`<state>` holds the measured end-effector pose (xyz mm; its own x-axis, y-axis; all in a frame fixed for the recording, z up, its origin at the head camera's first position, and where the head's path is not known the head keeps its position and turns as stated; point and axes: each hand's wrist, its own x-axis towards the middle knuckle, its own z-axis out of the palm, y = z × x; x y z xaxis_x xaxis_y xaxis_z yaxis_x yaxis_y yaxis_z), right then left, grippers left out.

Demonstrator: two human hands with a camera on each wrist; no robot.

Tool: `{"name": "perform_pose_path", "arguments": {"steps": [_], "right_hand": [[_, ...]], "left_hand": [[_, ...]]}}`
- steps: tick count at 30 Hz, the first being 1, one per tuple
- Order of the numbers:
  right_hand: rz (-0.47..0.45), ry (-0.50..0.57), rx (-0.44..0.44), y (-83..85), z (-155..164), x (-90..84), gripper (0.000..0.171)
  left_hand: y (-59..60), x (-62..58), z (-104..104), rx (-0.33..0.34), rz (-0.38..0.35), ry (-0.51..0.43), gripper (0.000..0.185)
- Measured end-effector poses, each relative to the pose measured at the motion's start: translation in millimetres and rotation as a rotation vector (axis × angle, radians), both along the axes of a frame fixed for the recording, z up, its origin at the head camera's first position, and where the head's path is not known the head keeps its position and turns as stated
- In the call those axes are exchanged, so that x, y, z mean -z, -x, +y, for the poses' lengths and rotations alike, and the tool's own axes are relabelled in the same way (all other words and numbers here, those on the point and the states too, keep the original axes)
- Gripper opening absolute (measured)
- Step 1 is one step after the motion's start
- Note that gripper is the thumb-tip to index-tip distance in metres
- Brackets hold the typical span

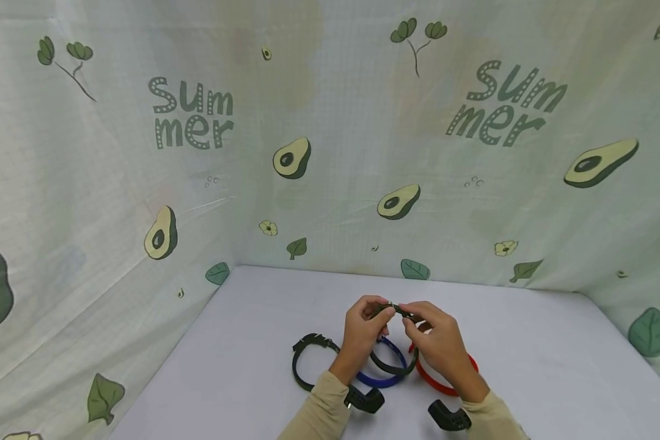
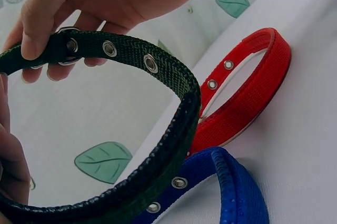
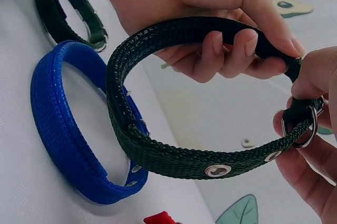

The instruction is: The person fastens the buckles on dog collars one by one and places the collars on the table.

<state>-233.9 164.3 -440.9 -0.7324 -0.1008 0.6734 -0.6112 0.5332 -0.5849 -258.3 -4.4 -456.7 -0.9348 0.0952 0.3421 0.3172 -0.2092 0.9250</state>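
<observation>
Both hands hold a dark green woven collar (image 1: 390, 368) up in front of the body, its loop hanging below them. My left hand (image 1: 365, 327) pinches the strap at one end of the loop. Opposite it, my right hand (image 1: 437, 336) grips the strap beside a metal ring (image 3: 314, 126), thumb and fingers close to it. Metal eyelets (image 2: 109, 48) line the held strap. Beneath the hands a blue collar (image 3: 63, 129) lies on the table, partly overlapped by the green loop. A red collar (image 2: 247, 98) rests to the right, partly hidden by my right hand in the head view.
A second dark green collar (image 1: 296, 363) lies on the white table (image 1: 225, 366) left of the blue one. Black wrist devices (image 1: 365, 400) sit on both wrists. A printed cloth (image 1: 335, 122) with avocados and leaves hangs behind the table and along its sides.
</observation>
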Motion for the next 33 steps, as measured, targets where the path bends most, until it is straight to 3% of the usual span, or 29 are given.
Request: {"name": "perform_pose_path", "arguments": {"steps": [9, 15, 19, 25, 29, 33], "right_hand": [[0.045, -0.024, 0.016, -0.9, 0.4, -1.8, 0.035], [0.086, -0.044, 0.066, 0.3, 2.8, -0.2, 0.042], [0.088, -0.061, 0.079, 1.1, 5.9, -1.1, 0.043], [0.054, -0.051, 0.085, 1.6, 8.5, -3.4, 0.036], [-0.01, -0.031, 0.11, 0.2, 7.6, -2.2, 0.027], [-0.052, -0.013, 0.121, 0.4, 4.9, -0.5, 0.021]], "left_hand": [[0.5, 0.5, -0.2, -0.016, 0.017, 0.041, 0.017], [0.7, 2.0, -2.6, -0.018, 0.039, 0.127, 0.016], [2.5, 4.8, -5.4, -0.026, 0.111, 0.232, 0.018], [6.7, 8.5, -8.4, -0.112, 0.295, 0.401, 0.019], [8.4, 12.3, -7.2, -0.137, 0.369, 0.388, 0.015], [7.9, 14.0, -5.8, -0.167, 0.396, 0.329, 0.012]]}}
